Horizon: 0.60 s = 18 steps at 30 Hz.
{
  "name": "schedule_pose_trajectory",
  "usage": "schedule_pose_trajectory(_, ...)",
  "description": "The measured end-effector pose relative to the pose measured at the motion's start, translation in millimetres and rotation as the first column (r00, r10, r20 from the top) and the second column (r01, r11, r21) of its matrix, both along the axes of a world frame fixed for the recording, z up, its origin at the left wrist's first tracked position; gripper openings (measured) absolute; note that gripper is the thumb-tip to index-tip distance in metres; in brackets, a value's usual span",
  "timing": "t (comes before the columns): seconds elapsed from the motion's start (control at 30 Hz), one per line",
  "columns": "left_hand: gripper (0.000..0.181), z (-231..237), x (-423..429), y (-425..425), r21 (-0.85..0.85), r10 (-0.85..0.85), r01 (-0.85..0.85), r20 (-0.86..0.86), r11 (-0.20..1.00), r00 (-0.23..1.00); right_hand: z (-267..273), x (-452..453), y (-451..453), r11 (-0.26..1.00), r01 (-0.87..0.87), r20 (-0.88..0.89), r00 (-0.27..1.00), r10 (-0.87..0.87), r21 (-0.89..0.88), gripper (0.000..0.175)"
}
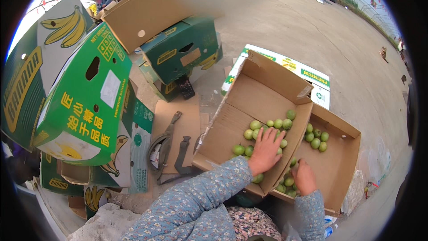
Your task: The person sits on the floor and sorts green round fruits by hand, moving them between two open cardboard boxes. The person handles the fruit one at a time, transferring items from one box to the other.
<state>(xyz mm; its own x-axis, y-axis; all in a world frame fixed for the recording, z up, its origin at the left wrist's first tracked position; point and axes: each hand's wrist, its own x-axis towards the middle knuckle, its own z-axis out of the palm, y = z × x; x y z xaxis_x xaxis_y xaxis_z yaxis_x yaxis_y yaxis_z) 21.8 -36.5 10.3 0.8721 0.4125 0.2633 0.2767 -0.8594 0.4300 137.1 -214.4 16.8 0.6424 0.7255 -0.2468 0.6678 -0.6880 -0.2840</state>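
My left hand [265,150] reaches into a brown cardboard box [222,125], its fingers spread over round green fruits [238,149] that look like unripe tomatoes. Some of them are hidden beneath that palm. A second, lower cardboard box [334,170] adjoins it on the right. Inside that one, my right hand [305,175] hangs by the near left corner with its fingers curled. One green fruit [293,161] is right by its fingertips; whether it is gripped is not visible. Below lie more green fruits [289,181], and another cluster [315,137] sits toward the far end.
Green banana cartons [83,97] are stacked at the left, and a dark green carton [182,48] stands farther back. A white-and-green carton [321,88] is behind the fruit boxes. A strap with buckles [182,154] lies on flat cardboard [167,110]. People are in the background, and a cat [384,54] is far right.
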Motion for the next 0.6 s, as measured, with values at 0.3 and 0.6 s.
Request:
schedule_pose_trajectory(0.3,0.077,2.1,1.4,-0.7,-0.048,-0.066,0.068,0.055,0.996,0.996,-10.2,11.8,16.5,0.983,-0.043,-0.045,0.998,0.052,0.178,0.04)
schedule_pose_trajectory(0.6,0.069,24.0,3.2,0.4,-0.011,-0.356,0.374,0.288,0.927,0.889,26.9,-2.4,24.9,0.544,0.296,-0.421,0.899,0.119,0.785,0.038)
